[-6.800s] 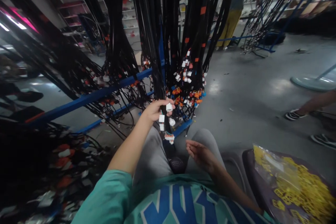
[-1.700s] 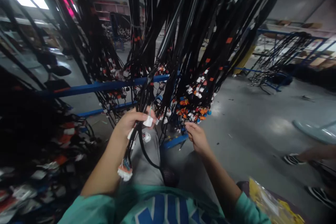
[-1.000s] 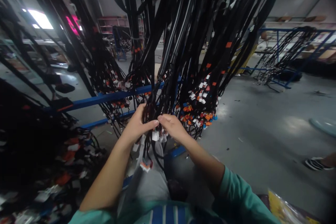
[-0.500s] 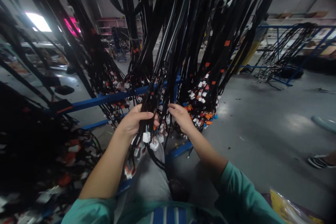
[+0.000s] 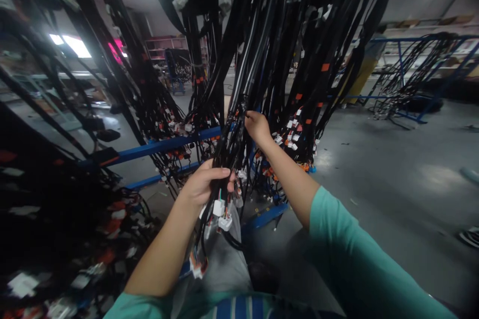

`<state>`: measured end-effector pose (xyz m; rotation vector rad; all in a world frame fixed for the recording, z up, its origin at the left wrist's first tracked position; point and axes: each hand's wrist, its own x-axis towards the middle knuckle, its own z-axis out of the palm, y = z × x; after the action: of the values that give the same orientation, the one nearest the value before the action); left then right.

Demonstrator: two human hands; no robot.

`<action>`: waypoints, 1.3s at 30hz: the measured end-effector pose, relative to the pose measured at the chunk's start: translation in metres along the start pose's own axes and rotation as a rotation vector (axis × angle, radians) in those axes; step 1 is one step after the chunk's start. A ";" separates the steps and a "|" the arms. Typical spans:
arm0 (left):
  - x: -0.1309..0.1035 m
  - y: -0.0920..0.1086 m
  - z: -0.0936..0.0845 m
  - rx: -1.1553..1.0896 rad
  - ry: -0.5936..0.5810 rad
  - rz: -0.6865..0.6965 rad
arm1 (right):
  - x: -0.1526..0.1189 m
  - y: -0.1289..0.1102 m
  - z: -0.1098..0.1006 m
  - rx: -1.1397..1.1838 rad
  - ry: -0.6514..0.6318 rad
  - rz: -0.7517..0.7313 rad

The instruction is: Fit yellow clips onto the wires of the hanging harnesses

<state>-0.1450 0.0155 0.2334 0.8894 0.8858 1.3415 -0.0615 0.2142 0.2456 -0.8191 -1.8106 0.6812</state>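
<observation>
My left hand (image 5: pixel 205 182) is wrapped round the lower part of a bundle of black wiring harness branches (image 5: pixel 229 152). Below the thumb hang a white connector (image 5: pixel 219 208), another white connector (image 5: pixel 225 223) and an orange-and-white connector cluster (image 5: pixel 197 265). Higher up on the bundle's right side is my right hand (image 5: pixel 258 127), its fingers bent closed against a dark wire or branch. The fingertips are partly hidden, so exactly what they pinch is unclear. Thick black harness trunks (image 5: pixel 249 65) run upward from the bundle.
A blue metal rack bar (image 5: pixel 164 147) crosses behind the bundle. More harnesses with connectors (image 5: pixel 292 134) hang at the right, and a dark mass of them (image 5: pixel 56 209) fills the left. Another blue rack (image 5: pixel 400 67) stands farther back. A lower blue beam (image 5: pixel 267 215) lies near my legs.
My right hand has moved up along the bundle from beside the left hand. My left hand keeps its hold. The view has shifted slightly, so the scene sits lower and further right.
</observation>
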 end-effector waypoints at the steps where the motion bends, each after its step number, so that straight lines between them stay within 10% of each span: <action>1: -0.001 0.000 0.001 -0.002 0.001 -0.003 | 0.001 -0.002 0.000 -0.014 -0.009 0.001; 13: -0.007 0.002 0.009 0.028 0.025 0.013 | -0.016 -0.035 -0.020 -0.683 0.020 0.146; 33: -0.009 -0.003 0.028 0.006 0.050 0.008 | -0.019 -0.028 -0.049 -0.532 0.064 0.132; 39: -0.010 -0.001 0.032 -0.025 0.014 -0.032 | -0.042 0.006 -0.049 0.048 -0.302 0.016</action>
<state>-0.1161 0.0042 0.2454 0.8443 0.8885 1.3303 -0.0029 0.1890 0.2353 -0.7290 -2.0495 0.8929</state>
